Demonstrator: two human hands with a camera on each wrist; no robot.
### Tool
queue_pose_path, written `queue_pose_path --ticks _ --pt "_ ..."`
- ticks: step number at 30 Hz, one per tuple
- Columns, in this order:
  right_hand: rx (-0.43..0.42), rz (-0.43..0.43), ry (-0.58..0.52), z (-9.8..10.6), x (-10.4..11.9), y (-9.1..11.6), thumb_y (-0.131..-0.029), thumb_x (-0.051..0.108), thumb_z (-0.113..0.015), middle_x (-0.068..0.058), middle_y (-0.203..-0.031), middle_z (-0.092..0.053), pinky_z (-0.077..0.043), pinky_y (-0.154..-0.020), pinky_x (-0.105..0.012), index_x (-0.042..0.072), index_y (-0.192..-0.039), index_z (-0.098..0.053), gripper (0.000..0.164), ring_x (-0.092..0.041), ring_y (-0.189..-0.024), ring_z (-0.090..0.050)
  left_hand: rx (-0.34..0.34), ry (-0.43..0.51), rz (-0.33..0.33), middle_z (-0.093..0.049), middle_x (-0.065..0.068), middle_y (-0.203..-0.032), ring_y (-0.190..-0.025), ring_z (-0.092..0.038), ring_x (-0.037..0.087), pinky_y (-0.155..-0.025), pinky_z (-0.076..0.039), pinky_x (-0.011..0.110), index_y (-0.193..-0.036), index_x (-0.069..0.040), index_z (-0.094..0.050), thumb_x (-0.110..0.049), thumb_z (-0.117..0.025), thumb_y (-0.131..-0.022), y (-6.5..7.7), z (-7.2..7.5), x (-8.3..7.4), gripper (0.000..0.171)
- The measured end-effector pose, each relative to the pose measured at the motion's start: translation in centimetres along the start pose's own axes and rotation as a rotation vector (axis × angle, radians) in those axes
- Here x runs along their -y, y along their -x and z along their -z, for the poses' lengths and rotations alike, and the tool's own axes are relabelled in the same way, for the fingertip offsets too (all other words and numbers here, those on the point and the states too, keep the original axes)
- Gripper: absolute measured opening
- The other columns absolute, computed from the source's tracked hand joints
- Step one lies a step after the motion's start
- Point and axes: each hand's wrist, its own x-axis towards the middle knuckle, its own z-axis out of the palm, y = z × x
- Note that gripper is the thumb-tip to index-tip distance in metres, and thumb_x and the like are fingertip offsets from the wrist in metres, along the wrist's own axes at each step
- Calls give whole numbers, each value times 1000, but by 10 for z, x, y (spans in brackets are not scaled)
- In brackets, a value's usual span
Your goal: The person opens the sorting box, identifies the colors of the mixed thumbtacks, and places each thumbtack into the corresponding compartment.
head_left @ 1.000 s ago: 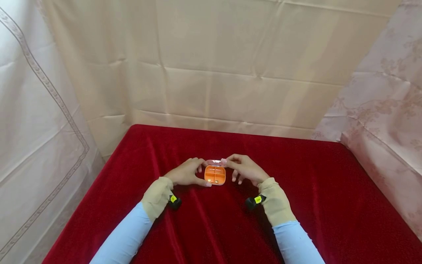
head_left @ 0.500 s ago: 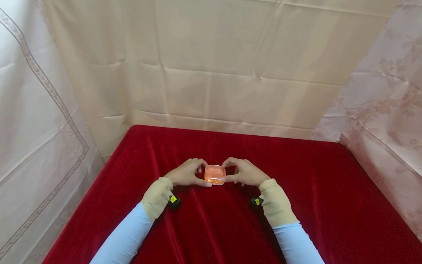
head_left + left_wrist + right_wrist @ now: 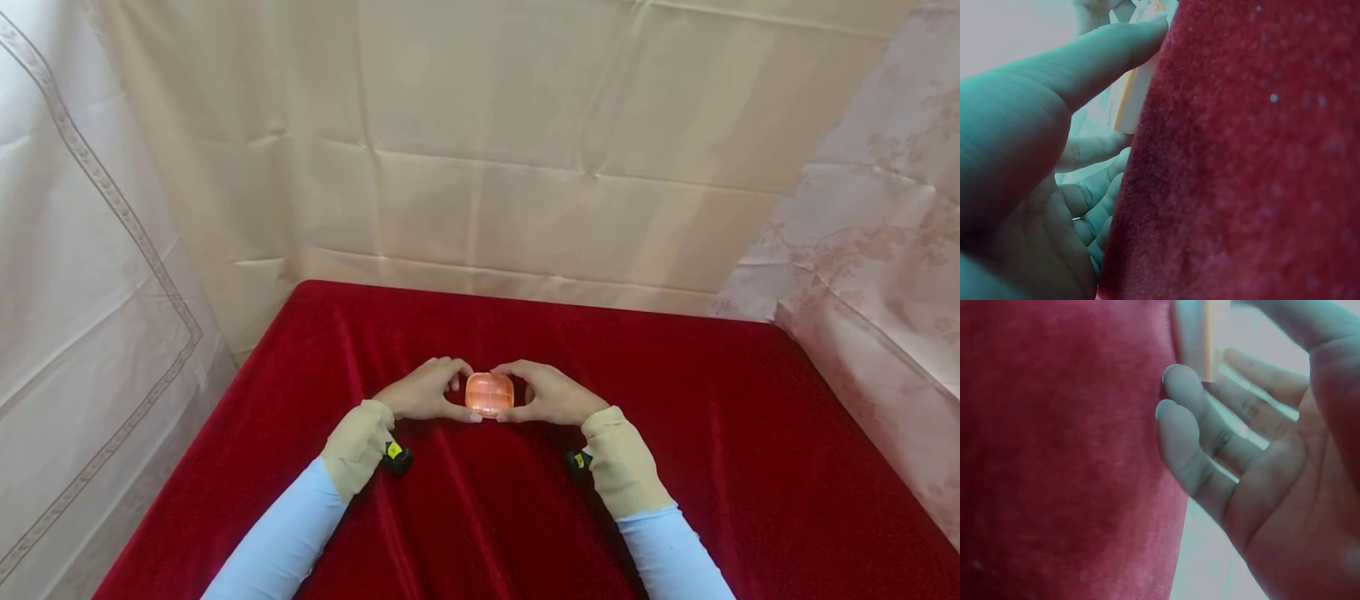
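A small orange pill box point(image 3: 490, 394) with a see-through lid lies on the red cloth in the head view, its lid down over the divided inside. My left hand point(image 3: 423, 392) holds its left side, thumb at the front corner and forefinger at the back. On the other side my right hand point(image 3: 555, 394) grips it likewise between thumb and forefinger. The left wrist view shows the pale side wall of the box point(image 3: 1135, 103) behind my thumb. In the right wrist view the box's edge point(image 3: 1194, 340) stands beyond my curled lower fingers. What lies inside is blurred by the lid.
Red velvet cloth point(image 3: 675, 433) covers the table under both hands. A beige curtain point(image 3: 480, 167) hangs behind the far edge, with patterned drapes point(image 3: 885, 233) on the right and a white one point(image 3: 90, 275) at the left.
The pill box's lid, raised at the back earlier, has swung down toward me and covers the compartments. My right hand moved from the lid to the box's right side; my left hand stayed.
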Motion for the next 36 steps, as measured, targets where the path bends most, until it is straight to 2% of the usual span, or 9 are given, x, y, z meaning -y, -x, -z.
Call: queue_pose_path --ticks 4,8,13,17,24,29,36 --pt "-12 46 31 -2 -1 -1 -76 43 -81 11 -117 -56 -48 -67 -26 22 -134 -56 66 -13 -74 -56 -2 -2 3 -53 0 -95 -91 -47 14 -76 -43 29 -123 -15 -56 -53 -78 -75 0 -1 0 65" --pt "-29 44 22 8 -8 6 -75 42 -82 9 -113 -58 -47 -64 -28 21 -133 -56 66 -15 -71 -56 3 3 16 -53 0 -97 -92 -47 15 -78 -43 29 -126 -15 -56 -54 -76 -77 -1 -2 -2 66" --pt "-80 -76 36 38 -31 30 -74 46 -81 8 -112 -58 -47 -62 -30 26 -137 -52 72 -16 -70 -55 10 16 31 -53 0 -98 -93 -48 16 -80 -42 31 -127 -14 -56 -52 -70 -85 -2 -2 -4 58" --pt "-122 -180 48 59 -57 53 -76 43 -81 2 -123 -57 -47 -64 -33 22 -140 -49 74 -17 -71 -56 14 19 26 -53 0 -98 -93 -47 17 -81 -41 31 -126 -13 -56 -48 -69 -88 -2 -1 -4 53" --pt "-119 -251 36 71 -91 78 -80 35 -80 -10 -139 -52 -46 -70 -34 14 -143 -45 75 -18 -73 -57 3 18 12 -53 1 -96 -90 -47 16 -79 -41 32 -125 -13 -57 -45 -68 -89 0 -1 -2 49" --pt "-75 -271 -47 71 -97 80 -81 33 -79 -13 -145 -45 -48 -66 -35 14 -146 -40 77 -20 -72 -57 -6 8 12 -53 1 -95 -89 -47 16 -78 -41 32 -124 -13 -57 -42 -67 -91 1 -1 0 45" --pt "-44 -293 -88 72 -90 80 -82 28 -78 -13 -149 -39 -49 -63 -36 15 -150 -33 82 -22 -73 -56 -12 9 20 -53 0 -94 -89 -46 16 -78 -41 31 -123 -14 -57 -43 -67 -91 0 -2 2 45"
